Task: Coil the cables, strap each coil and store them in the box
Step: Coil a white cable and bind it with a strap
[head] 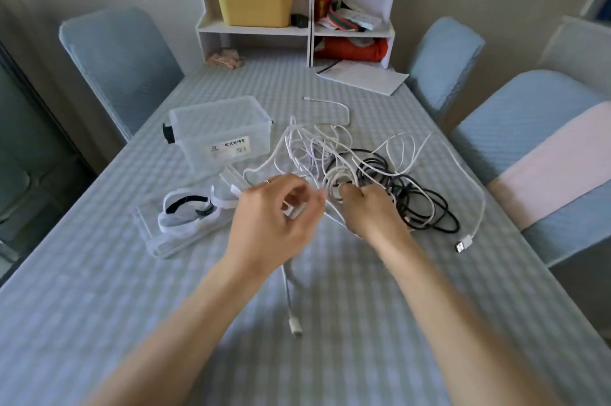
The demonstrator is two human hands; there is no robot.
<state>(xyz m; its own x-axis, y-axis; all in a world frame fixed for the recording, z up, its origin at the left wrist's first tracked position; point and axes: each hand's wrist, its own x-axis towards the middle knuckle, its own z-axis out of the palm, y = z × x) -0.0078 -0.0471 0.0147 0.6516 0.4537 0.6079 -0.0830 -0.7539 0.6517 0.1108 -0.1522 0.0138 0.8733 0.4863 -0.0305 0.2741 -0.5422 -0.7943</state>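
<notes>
Forearms come in from the near edge of the worktop (99, 323), and a white plug (295, 328) on a loose cable end lies between them. Left hand (274, 217) pinches a white cable with curled fingers. Right hand (370, 207) grips a small white coil (340, 179), fingers curled round it, at the near side of the tangled cables (380, 171), white and black, mid-worktop toward the right edge. A USB plug (463, 245) trails out near that edge.

Step judged: coiling cable 1, early in the task; nothing strapped, nothing stored. Next move calls for feeding more slack out of the tangle into the coil, then reaching for a strap. Straps (188, 214), white with 1 black, sit in a clear lid (155, 240) by the left hand. The clear box (220, 134) stands open just beyond, toward the left edge. Its front label (229, 146) carries Chinese print and a barcode, too blurred to read.
</notes>
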